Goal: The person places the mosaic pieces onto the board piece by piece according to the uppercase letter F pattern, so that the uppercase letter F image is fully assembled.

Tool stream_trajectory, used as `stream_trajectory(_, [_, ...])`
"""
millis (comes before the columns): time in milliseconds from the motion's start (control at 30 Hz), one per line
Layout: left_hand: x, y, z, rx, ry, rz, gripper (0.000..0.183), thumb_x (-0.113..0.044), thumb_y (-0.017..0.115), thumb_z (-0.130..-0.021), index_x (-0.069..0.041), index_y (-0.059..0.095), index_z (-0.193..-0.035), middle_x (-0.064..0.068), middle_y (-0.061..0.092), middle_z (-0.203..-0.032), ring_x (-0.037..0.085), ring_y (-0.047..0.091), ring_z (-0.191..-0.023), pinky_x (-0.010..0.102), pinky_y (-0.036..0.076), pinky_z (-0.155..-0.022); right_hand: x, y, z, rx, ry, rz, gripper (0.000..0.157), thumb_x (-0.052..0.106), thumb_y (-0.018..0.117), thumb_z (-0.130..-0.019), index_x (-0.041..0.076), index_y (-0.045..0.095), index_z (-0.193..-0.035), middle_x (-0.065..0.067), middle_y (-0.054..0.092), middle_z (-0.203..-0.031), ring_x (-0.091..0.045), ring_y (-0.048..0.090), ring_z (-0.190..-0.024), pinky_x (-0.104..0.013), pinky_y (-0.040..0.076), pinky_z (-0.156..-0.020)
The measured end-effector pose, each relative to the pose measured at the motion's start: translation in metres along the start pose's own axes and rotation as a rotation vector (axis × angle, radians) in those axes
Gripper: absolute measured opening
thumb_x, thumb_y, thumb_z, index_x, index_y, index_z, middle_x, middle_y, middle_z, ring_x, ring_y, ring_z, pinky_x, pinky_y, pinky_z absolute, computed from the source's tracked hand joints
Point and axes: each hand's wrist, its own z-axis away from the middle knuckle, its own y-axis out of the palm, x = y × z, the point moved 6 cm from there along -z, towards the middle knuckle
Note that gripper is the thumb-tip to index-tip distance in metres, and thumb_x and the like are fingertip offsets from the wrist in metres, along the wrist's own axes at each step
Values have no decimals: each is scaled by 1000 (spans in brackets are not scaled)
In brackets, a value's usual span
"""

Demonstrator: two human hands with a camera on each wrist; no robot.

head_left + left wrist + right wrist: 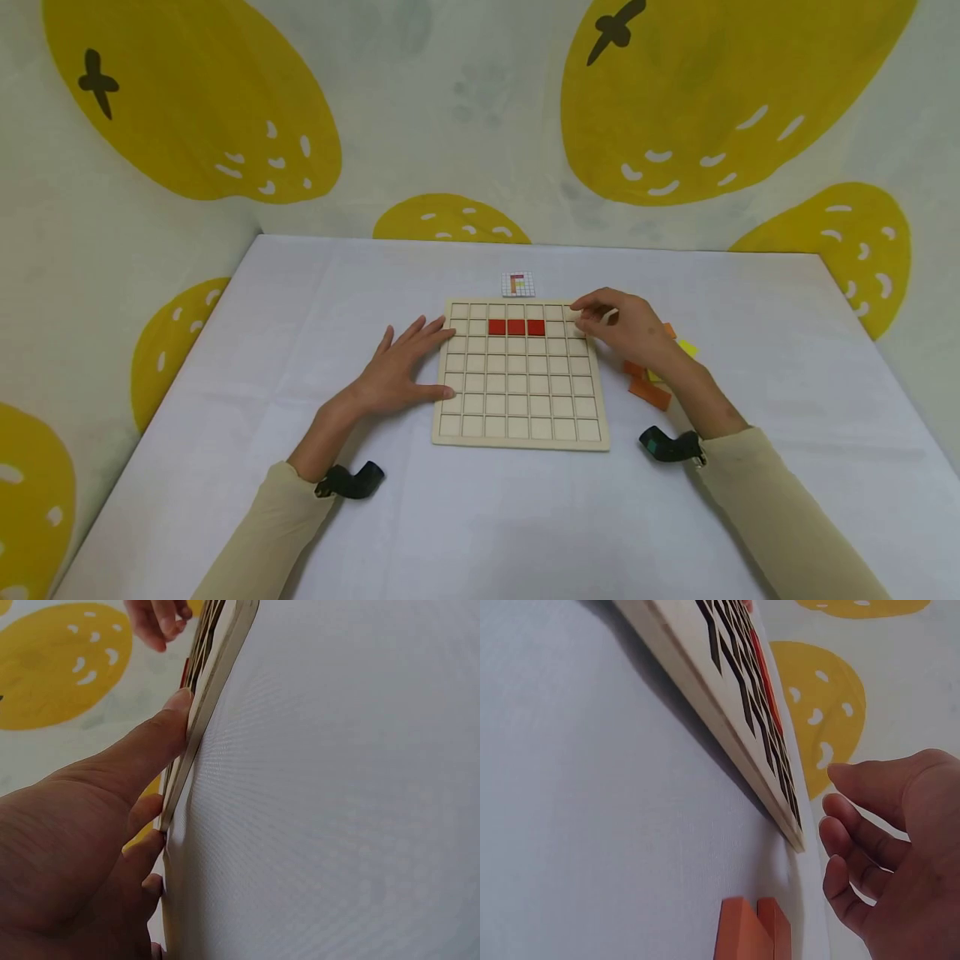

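A pale wooden grid board (516, 385) lies on the table, with three red square tiles (516, 327) side by side in its second row from the back. My left hand (397, 371) rests at the board's left side, fingers spread, thumb and fingertips touching the edge; the left wrist view shows the thumb (154, 746) against the rim. Over the board's back right corner hovers my right hand (626, 323), its fingers loosely bent. In the right wrist view a gap separates thumb and fingers (855, 840), and no tile shows between them.
Orange tiles (649, 394) and yellow tiles (687, 348) lie loosely grouped right of the board, partly hidden under the right forearm. Behind the board is a small card (517, 284) printed with a coloured grid pattern. A patterned cloth wall (495, 150) borders the white table.
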Motion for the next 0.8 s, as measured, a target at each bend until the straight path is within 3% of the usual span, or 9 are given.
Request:
stream_trajectory(633, [2, 3, -2, 2, 2, -8, 91, -46, 81, -88, -24, 36, -163, -1, 22, -176, 30, 9, -166, 66, -4, -130, -20, -23, 19, -43, 30, 4, 25, 23, 71, -101, 11, 73, -123, -10, 71, -109, -19, 59, -100, -10, 45, -79])
stream_trajectory(800, [2, 3, -2, 1, -2, -7, 91, -46, 81, -88, -24, 36, -163, -1, 22, -176, 30, 9, -166, 65, -5, -130, -24, -29, 23, -56, 16, -1, 26, 24, 71, -100, 11, 73, -122, -9, 71, -110, -12, 58, -97, -8, 44, -79])
